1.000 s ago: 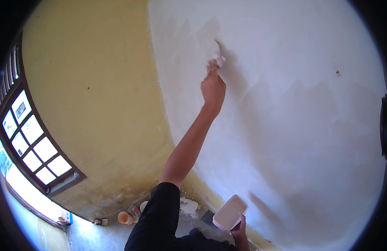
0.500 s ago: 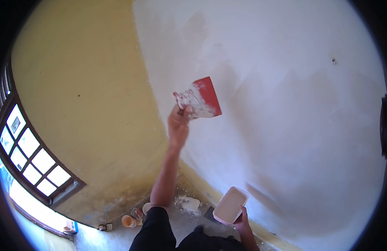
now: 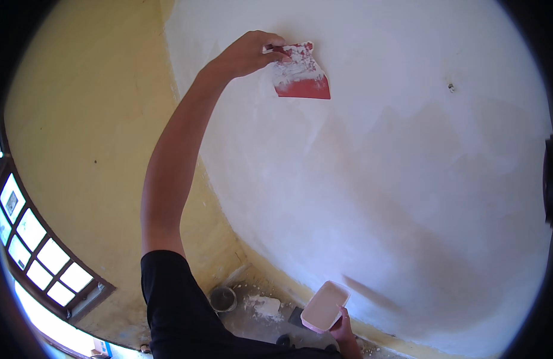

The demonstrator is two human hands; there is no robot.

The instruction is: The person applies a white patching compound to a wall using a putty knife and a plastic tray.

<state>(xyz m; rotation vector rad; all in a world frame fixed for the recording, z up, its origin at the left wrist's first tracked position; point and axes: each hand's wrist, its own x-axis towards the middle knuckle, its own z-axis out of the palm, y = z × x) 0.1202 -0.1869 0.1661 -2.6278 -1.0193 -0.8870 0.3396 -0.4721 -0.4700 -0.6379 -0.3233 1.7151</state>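
My left hand (image 3: pixel 252 55) is raised high with its fingers closed on a red plastic putty spreader (image 3: pixel 305 87). White paste is smeared over the spreader's upper part, and its straight red edge points down against or close to the white wall (image 3: pixel 372 179); I cannot tell whether it touches. Low down, my right hand (image 3: pixel 343 328) grips the side of a pale rectangular tub (image 3: pixel 325 306) holding smooth whitish paste. Damp-looking, darker patches show on the white wall to the right of the spreader.
A bare yellow wall (image 3: pixel 91 107) meets the white one at a corner on the left. A paned window (image 3: pixel 43 260) is at far left. On the floor are a dark bucket (image 3: pixel 222 299) and white spilled paste (image 3: pixel 266 306). A small fitting (image 3: pixel 451 88) sits in the white wall.
My left hand has moved up and the spreader has turned, its red edge now pointing down instead of right. The tub has shifted slightly lower, still in my right hand.
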